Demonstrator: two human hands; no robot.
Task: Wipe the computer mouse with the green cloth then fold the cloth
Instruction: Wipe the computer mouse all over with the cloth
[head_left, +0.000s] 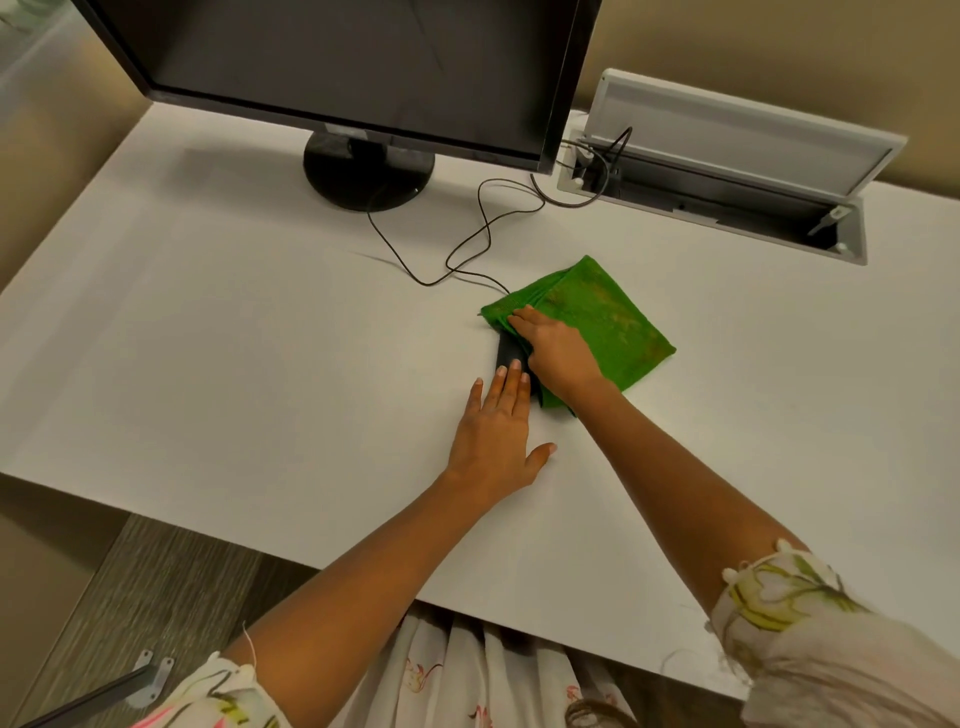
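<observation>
The white table (234, 338) is carrying a monitor (353, 67) at 12 o'clock. The green cloth (608, 322) is lying at 2 o'clock of the mouse (510, 356), covering its far end. The right hand (558, 353) is pressing flat on the cloth, fingers together. The left hand (498, 431) is steadying the mouse, fingers extended, thumb spread.

The white desk (234, 338) carries a black monitor (363, 67) on a round base at the rear, a thin black cable (467, 244) looped across the middle, a black mouse (509, 356), and a green cloth (608, 322) partly covering it. A hatch (727, 171) is open at the rear right.
</observation>
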